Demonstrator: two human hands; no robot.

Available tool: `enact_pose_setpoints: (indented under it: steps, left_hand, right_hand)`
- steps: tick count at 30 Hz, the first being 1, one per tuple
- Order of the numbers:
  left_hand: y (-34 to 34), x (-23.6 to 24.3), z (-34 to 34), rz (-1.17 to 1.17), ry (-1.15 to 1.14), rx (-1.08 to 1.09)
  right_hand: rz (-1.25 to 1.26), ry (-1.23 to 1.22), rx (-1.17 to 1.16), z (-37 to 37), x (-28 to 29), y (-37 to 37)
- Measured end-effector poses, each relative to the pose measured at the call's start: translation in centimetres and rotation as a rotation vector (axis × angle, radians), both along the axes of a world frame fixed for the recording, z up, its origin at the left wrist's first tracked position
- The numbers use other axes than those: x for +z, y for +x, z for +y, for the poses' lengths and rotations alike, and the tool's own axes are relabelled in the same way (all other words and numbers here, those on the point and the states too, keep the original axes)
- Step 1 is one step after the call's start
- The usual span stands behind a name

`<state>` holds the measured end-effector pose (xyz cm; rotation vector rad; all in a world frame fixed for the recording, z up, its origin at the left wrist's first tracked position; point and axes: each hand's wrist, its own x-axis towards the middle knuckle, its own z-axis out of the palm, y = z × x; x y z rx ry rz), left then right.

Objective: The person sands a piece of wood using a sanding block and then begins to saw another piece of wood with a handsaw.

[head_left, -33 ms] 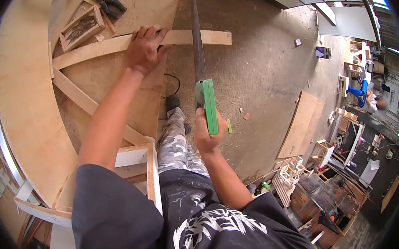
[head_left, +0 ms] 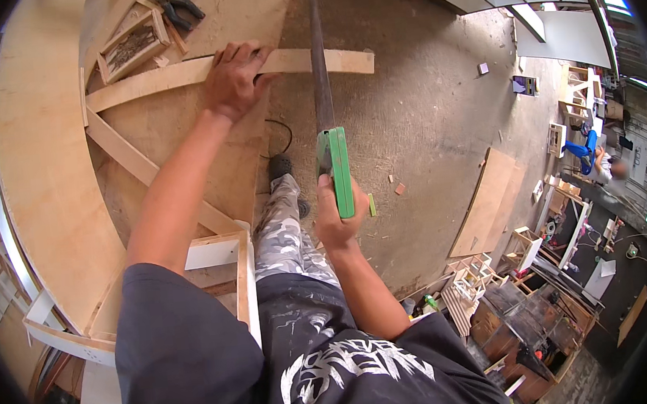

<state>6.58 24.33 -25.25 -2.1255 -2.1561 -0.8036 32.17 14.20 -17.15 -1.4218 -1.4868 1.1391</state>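
My left hand (head_left: 237, 83) is closed over a long pale wooden strip (head_left: 147, 83), its fingers curled across the top and the thumb toward the strip's right part. The strip's right end juts past the edge of a plywood worktop (head_left: 182, 137). In my right hand (head_left: 337, 220) is the green handle of a handsaw (head_left: 341, 170), gripped with the thumb along its left side. The dark blade stretches away from me and crosses the strip just right of my left hand. Whether its teeth have entered the wood I cannot tell.
A second wooden strip (head_left: 134, 160) slants across the worktop beside a large curved plywood panel (head_left: 47, 163). Pliers (head_left: 177, 8) and a small wooden frame (head_left: 133, 46) lie at the far left. Offcuts (head_left: 400, 188) and plywood boards (head_left: 487, 204) are on the floor. Another person (head_left: 598, 161) sits far right.
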Motion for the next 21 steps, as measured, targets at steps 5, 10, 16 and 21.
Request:
enact_pose_setpoints:
  steps: [5,10,16,21]
  left_hand:
    - [0.1,0.1,0.3,0.021,0.004,-0.010]
    - [0.2,0.7,0.0,-0.003,-0.010,0.020]
    - [0.5,1.3,0.6,-0.126,-0.073,0.060]
    - [-0.9,2.5,4.3,-0.071,-0.311,0.251]
  right_hand:
    - [-0.075,0.061,0.090,-3.1,1.4,1.7]
    - [-0.022,-0.002,0.106,-0.9,2.3,1.9]
    - [0.036,-0.158,0.156,1.2,6.2,3.1]
    - [-0.002,-0.214,0.266,3.6,9.1,1.9]
